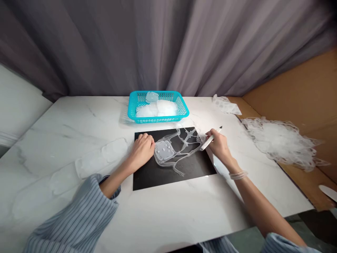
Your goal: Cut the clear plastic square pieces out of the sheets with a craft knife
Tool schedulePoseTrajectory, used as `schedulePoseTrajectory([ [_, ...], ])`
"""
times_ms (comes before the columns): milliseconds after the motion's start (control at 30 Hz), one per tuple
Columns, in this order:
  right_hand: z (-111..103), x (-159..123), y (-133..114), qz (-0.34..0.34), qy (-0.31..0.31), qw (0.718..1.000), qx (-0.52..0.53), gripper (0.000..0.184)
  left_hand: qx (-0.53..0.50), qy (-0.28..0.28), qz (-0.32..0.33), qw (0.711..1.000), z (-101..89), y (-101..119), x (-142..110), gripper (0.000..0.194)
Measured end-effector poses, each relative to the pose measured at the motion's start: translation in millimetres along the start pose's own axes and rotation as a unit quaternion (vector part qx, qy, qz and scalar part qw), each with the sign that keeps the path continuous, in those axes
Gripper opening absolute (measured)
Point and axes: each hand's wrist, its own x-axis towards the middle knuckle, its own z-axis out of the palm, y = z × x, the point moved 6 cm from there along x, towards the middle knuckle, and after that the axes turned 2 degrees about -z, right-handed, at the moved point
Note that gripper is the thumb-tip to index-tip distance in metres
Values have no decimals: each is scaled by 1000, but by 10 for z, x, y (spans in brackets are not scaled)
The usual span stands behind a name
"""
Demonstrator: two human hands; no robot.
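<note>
Left hand (141,151): resting curled on the black sheet (158,177), touching the translucent web (181,149); this pins it steady.
Right hand (218,144): narrow grip on a white marker (210,139), at the web's right.
Table far edge (79,117): turquoise plastic basket (158,118).

One left hand (142,151), one right hand (219,147), one marker (210,139), one black sheet (168,177), one blue basket (158,119), one bracelet (238,175), one clear plastic web (183,144), two clear scrap piles (281,142).

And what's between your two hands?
The head view shows a clear rubbery web with a square pad, lying on a black sheet, between the left hand and right hand.
</note>
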Motion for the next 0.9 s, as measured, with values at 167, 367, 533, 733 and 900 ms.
schedulePoseTrajectory([
  [167, -395, 15, -307, 12, 43, 988, 146, 23, 71, 22, -55, 996, -191, -59, -265, 21],
  [367, -29, -407, -1248, -23, -99, 963, 251, 42, 108, 43, 61, 991, -178, 143, -651, 27],
  [533, 466, -464, -1531, -93, -186, 962, 175, 41, 127, 53, 131, 982, 42, 381, -1036, 44],
  [733, 737, -183, -1129, -169, -213, 962, 32, 43, 95, 31, 111, 989, 19, 340, -1011, 49],
  [900, 558, -440, -991, -130, -200, 969, -68, 47, 108, 61, 44, 991, -169, 160, -664, 49],
])
